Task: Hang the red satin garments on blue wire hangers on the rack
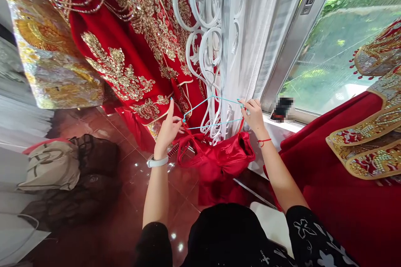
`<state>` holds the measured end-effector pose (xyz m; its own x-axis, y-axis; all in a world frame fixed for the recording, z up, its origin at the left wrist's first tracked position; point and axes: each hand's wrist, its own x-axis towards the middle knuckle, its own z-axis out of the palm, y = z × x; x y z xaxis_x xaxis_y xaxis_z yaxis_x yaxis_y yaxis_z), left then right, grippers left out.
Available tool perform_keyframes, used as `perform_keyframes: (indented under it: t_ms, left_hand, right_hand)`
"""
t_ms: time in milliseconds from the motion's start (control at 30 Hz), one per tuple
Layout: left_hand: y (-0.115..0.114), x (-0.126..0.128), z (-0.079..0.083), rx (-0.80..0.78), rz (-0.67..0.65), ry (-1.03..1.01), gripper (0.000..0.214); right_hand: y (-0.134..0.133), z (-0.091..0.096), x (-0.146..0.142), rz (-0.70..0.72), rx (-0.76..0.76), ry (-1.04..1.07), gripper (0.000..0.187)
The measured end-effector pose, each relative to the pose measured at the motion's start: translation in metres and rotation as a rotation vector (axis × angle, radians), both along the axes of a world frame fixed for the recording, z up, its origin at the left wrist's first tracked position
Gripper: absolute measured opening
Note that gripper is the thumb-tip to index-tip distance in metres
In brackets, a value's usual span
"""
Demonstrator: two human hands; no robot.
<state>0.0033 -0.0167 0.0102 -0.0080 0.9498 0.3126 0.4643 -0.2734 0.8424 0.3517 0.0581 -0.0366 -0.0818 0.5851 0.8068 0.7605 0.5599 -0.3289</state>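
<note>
A red satin dress (pixel 219 154) hangs by its thin straps from a light-blue wire hanger (pixel 200 102) in front of me. At the hanger's left end, my left hand (pixel 168 127) pinches the strap and wire, its index finger pointing up. My right hand (pixel 253 114) is closed around the right end, where the other strap (pixel 241 125) loops over the wire. The hanger's hook is up near the white scrollwork; whether it touches that metal I cannot tell. The dress's lower part drops toward the floor and is partly hidden by my body.
White scrolled metalwork (pixel 206 29) stands ahead. Red gowns with gold embroidery (pixel 125 71) hang at left, and another embroidered red garment (pixel 360 146) at right. Beige and dark bags (pixel 56 162) lie on the tiled floor (pixel 138 187). A window (pixel 328 50) with a sill is at right.
</note>
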Motion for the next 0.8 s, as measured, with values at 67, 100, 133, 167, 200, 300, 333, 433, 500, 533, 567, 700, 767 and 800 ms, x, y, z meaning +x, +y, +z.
perform_keyframes:
  t_ms: [67, 100, 133, 167, 200, 300, 333, 433, 500, 533, 567, 700, 767, 800]
  left_hand:
    - [-0.005, 0.001, -0.009, 0.044, -0.041, 0.069, 0.089]
    - [-0.011, 0.001, -0.016, 0.1, -0.031, 0.1, 0.086]
    - [-0.019, 0.002, -0.024, 0.168, -0.004, 0.128, 0.082]
    - [-0.028, 0.003, -0.035, 0.251, 0.049, 0.149, 0.076]
    - [-0.038, 0.004, -0.048, 0.337, 0.114, 0.17, 0.069]
    - [-0.067, 0.001, -0.095, 0.306, 0.115, 0.337, 0.042]
    - [-0.075, -0.001, -0.11, 0.191, 0.04, 0.43, 0.034]
    - [-0.092, -0.01, -0.141, -0.105, -0.121, 0.661, 0.024]
    - [-0.099, -0.016, -0.146, -0.172, -0.17, 0.699, 0.03]
    - [-0.102, -0.019, -0.143, -0.178, -0.186, 0.685, 0.031]
    - [-0.104, -0.022, -0.139, -0.179, -0.197, 0.66, 0.031]
    - [-0.109, -0.028, -0.111, -0.178, -0.14, 0.59, 0.017]
    - [-0.108, -0.03, -0.098, -0.145, -0.093, 0.558, 0.012]
    - [-0.107, -0.031, -0.093, -0.117, -0.073, 0.531, 0.013]
  right_hand:
    - [-0.013, -0.005, -0.02, -0.118, 0.003, 0.121, 0.042]
    - [-0.022, -0.008, -0.034, -0.183, 0.011, 0.2, 0.043]
    - [-0.031, -0.01, -0.051, -0.216, 0.013, 0.271, 0.042]
    - [-0.039, -0.013, -0.069, -0.209, 0.008, 0.319, 0.038]
    - [-0.047, -0.014, -0.089, -0.146, -0.013, 0.325, 0.034]
    - [-0.058, -0.013, -0.147, 0.277, -0.172, 0.173, 0.033]
    - [-0.058, -0.01, -0.163, 0.398, -0.236, 0.105, 0.036]
    - [-0.052, -0.004, -0.195, 0.553, -0.422, -0.016, 0.042]
    - [-0.047, -0.003, -0.201, 0.574, -0.514, -0.026, 0.031]
    - [-0.045, -0.003, -0.201, 0.585, -0.54, -0.018, 0.025]
    - [-0.044, -0.005, -0.2, 0.594, -0.553, -0.004, 0.022]
    - [-0.044, -0.013, -0.191, 0.643, -0.564, 0.057, 0.022]
    - [-0.044, -0.017, -0.187, 0.67, -0.557, 0.067, 0.023]
    - [-0.044, -0.018, -0.185, 0.678, -0.55, 0.069, 0.023]
